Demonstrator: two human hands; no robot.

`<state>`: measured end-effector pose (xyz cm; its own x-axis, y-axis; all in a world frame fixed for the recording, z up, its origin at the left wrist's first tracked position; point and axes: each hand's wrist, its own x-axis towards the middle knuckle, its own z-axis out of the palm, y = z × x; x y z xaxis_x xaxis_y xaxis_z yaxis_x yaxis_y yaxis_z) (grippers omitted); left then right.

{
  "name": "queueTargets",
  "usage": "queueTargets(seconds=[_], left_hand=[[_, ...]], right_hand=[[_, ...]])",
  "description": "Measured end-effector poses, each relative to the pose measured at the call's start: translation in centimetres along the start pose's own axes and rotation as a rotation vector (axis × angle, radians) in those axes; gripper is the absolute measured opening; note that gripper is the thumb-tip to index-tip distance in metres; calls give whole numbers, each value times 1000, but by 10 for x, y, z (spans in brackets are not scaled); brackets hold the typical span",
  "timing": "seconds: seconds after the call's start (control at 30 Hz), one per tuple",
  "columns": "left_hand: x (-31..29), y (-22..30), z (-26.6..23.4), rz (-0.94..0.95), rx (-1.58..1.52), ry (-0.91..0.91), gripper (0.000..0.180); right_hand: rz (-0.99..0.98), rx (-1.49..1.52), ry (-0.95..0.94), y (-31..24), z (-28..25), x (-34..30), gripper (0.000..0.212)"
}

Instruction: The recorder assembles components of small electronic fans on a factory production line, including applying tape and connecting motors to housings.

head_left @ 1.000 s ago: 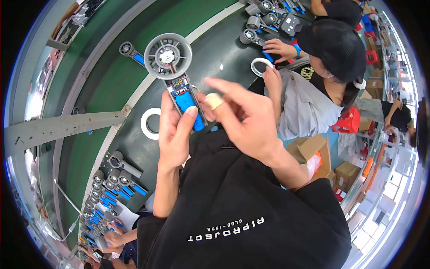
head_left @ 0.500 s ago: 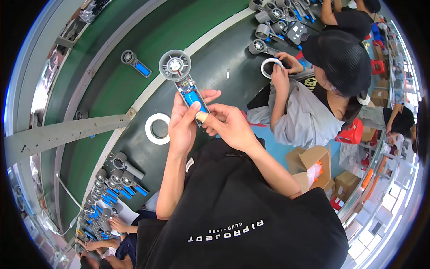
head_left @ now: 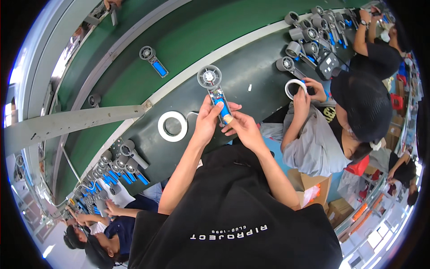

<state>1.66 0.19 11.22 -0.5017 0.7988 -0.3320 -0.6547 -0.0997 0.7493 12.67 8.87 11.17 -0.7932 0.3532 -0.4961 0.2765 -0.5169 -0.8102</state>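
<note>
An opened handheld fan with a round grey head, a small circuit board and a blue battery cell is held between my hands above the dark worktable. My left hand grips the handle from its left side, thumb on the blue cell. From the other side my right hand closes on the handle's lower end; a tan wrap covers its thumb tip. A white tape roll lies flat on the table left of my left hand, with a loose end sticking out toward that hand.
Another opened fan lies on the green conveyor belt. A metal bar crosses at left. Fan groups stand at lower left and far right. To the right a co-worker holds a tape roll; others sit lower left.
The view has shifted, so most of the scene sits farther right. Both hands still hold the fan, which looks smaller. The loose tape end now shows beside the roll.
</note>
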Motion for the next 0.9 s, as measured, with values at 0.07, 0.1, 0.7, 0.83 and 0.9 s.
queueTargets(seconds=[0.07,0.1,0.7,0.83,0.9], left_hand=[[4,-6,-3,-18,-50,22,24],[6,-8,-4,-27,-33,42,24],[31,-16,-10,-34,-27,134,23],[42,-26,-19,-14,-46,160,23],[52,-25,-25,-14,-21,176,23]], right_hand=[[3,-34,-47,11,-7,9,28],[7,-34,-56,15,-10,12,28],[-11,-76,-97,21,-28,45,31],[66,40,-41,24,-23,54,32],[78,93,-11,23,-17,62,32]])
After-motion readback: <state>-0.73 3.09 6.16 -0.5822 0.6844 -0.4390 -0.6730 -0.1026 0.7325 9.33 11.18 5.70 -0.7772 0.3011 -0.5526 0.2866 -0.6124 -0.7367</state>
